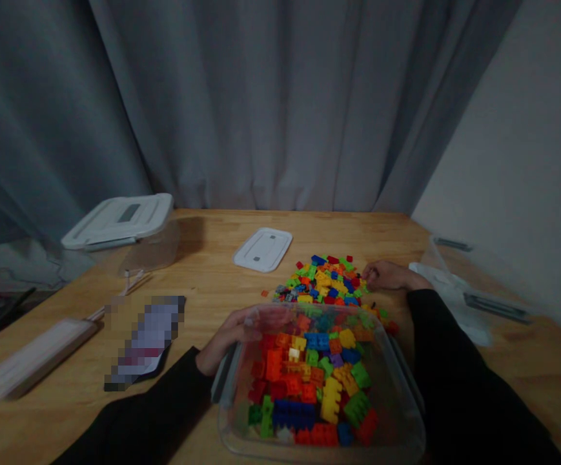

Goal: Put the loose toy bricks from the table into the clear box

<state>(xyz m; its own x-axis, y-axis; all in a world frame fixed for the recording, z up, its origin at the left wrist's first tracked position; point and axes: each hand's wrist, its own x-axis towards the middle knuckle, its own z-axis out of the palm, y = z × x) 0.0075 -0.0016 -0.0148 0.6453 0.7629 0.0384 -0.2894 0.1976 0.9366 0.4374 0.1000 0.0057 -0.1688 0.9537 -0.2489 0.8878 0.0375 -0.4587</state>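
Note:
A clear plastic box [391, 413] holding several coloured toy building bricks stands close in front of me. My left hand [255, 323] lies along its far left corner with the fingers stretched out, partly seen through the clear wall. Beyond the box is a heap of small toy building bricks [326, 281] in red, yellow, green, blue and orange. At the heap's right edge, my right hand [384, 276] touches the bricks with bent, closed fingers. Whatever may be between those fingertips is too small to make out.
A white lid [263, 249] lies behind the heap. Back left stands a clear bin with a white lid [120, 219]. A power strip [38, 358] and a blurred-out phone [147, 339] lie at left. Another clear container [478, 284] sits at right, near the wall.

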